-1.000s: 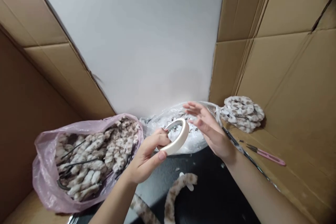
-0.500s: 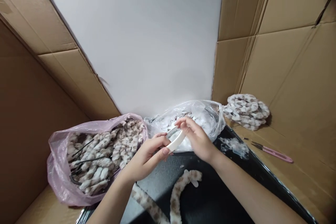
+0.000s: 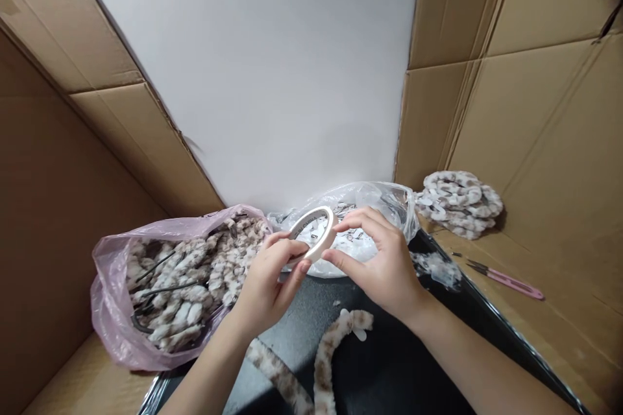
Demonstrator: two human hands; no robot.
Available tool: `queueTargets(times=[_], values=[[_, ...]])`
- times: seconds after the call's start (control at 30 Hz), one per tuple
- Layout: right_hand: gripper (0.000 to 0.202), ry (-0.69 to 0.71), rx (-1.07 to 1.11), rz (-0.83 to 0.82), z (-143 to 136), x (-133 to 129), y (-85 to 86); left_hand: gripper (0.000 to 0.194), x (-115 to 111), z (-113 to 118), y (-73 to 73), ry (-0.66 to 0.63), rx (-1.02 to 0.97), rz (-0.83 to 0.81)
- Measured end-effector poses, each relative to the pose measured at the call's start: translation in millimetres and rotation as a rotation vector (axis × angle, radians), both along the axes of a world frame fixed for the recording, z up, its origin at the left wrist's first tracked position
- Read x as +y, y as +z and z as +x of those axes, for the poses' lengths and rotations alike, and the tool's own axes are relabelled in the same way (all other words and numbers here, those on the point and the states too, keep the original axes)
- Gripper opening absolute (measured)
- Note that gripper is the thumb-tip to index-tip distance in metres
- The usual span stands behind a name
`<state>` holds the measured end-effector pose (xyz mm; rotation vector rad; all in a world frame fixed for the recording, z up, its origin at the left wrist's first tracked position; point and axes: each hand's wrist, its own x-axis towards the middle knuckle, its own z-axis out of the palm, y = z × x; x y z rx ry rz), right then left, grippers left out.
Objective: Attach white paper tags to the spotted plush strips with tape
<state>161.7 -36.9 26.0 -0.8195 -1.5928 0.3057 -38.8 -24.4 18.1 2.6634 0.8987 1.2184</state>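
A white roll of tape [image 3: 321, 248] with printing inside its ring is raised over the black work surface. My left hand [image 3: 272, 279] grips its lower left side between thumb and fingers. On the other side, my right hand [image 3: 384, 266] has its thumb and fingertips at the roll's right edge, with a gap between thumb and fingers. Below the hands, a curved fluffy brown-and-white strip [image 3: 325, 363] with a small white piece [image 3: 359, 334] near its end lies on the black surface [image 3: 389, 376].
A pink bag [image 3: 111, 311] of fluffy strips stands on the left. Behind the hands is a clear bag [image 3: 403, 207] with small white pieces. Coiled fluffy strips [image 3: 462, 204] and pink-handled snips [image 3: 511, 282] lie on cardboard at the right.
The tape roll has turned so that its ring opening faces me more. My right hand has shifted from the roll's top to its right side, with thumb and fingers wider apart.
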Motion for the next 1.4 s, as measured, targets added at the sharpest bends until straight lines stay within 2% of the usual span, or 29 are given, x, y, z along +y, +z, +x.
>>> queueTargets(times=[0.13, 0.37, 0.63, 0.8, 0.93, 1.03, 1.1, 1.23, 1.3, 1.4], values=[[0.019, -0.055, 0.025, 0.009, -7.8, -4.7, -1.2, 0.011, -4.6, 6.6, -1.1, 0.062, 0.051, 0.129], [0.014, -0.026, 0.045, -0.055, -9.2, -4.2, -4.8, 0.009, -6.7, 12.4, -1.1, 0.120, 0.084, 0.192], [0.016, 0.179, 0.021, -0.282, 0.5, 4.6, -1.9, 0.009, -5.3, 9.4, 2.6, 0.098, 0.122, 0.193], [0.016, 0.126, 0.025, -0.226, 1.9, 6.7, -2.2, 0.009, -4.5, 7.3, 6.0, 0.098, 0.150, 0.197], [0.011, 0.167, -0.018, -0.217, 3.7, 8.8, -2.4, 0.007, -4.6, 6.2, 8.0, 0.087, 0.181, 0.168], [0.013, 0.236, -0.072, -0.298, 5.8, 8.9, -0.7, 0.006, -3.5, 4.8, 8.8, 0.088, 0.220, 0.109], [0.015, 0.328, -0.106, -0.397, 6.2, 6.2, 1.8, 0.008, -1.0, 3.3, 8.5, 0.108, 0.247, 0.048], [0.026, 0.692, -0.121, -0.637, 11.0, 3.5, 6.2, 0.025, 6.5, -3.7, 8.0, 0.169, 0.291, -0.104], [0.031, 0.811, -0.084, -0.728, 19.8, 10.8, 4.4, 0.038, 9.7, -10.1, 9.2, 0.109, 0.267, -0.252], [0.034, 0.817, 0.030, -0.795, 35.2, 28.9, -3.4, 0.044, 13.7, -21.0, 12.3, -0.074, 0.136, -0.538]])
